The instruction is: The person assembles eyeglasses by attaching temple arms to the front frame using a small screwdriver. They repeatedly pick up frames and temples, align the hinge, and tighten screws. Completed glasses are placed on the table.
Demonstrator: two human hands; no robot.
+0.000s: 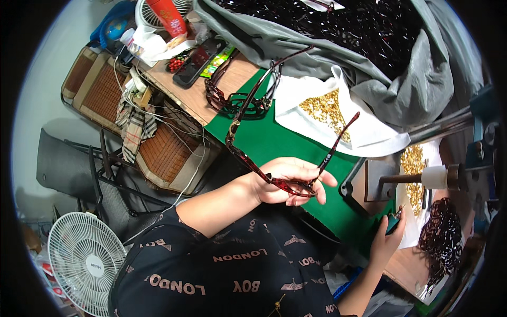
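My left hand grips a dark red tortoiseshell glasses frame by its front, above the green mat. Both temples stick out away from me. My right hand is lower right at the mat's edge, closed around a small dark tool that I cannot make out clearly. A short stack of similar frames lies at the mat's far end. Beside it is an open white bag of small golden parts.
A grey sack full of dark frames fills the top. At right stand a press-like machine, more golden parts and a pile of dark frames. A phone, a red can, a woven-seat chair and a white fan are on the left.
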